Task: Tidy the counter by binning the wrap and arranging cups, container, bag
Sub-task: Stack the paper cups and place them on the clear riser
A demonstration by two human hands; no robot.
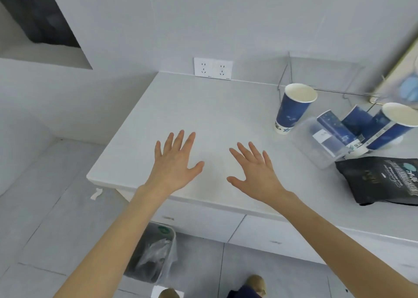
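The left hand [175,162] and the right hand [254,171] are held apart over the near part of the white counter [203,107], palms down, fingers straight and spread, with nothing gripped; whether they touch the surface cannot be told. To the right, one blue paper cup [294,107] is seen standing upright by itself. Just beside it a clear plastic container [316,153] is set, with blue cups [334,130] lying tilted in or across it; their number is hard to make out, since they overlap. A further blue cup [393,130] is cut off by the right edge. A black bag [382,180] is laid flat near the container, also partly cropped. Behind the cups a thin wire rack [287,71] is visible, and a blurred framed object [404,78] at the edge cannot be identified. Below the counter front, a bin [153,257] lined with clear plastic is seen on the floor, partly hidden by the left forearm. A double wall socket [213,68] is mounted behind the counter.
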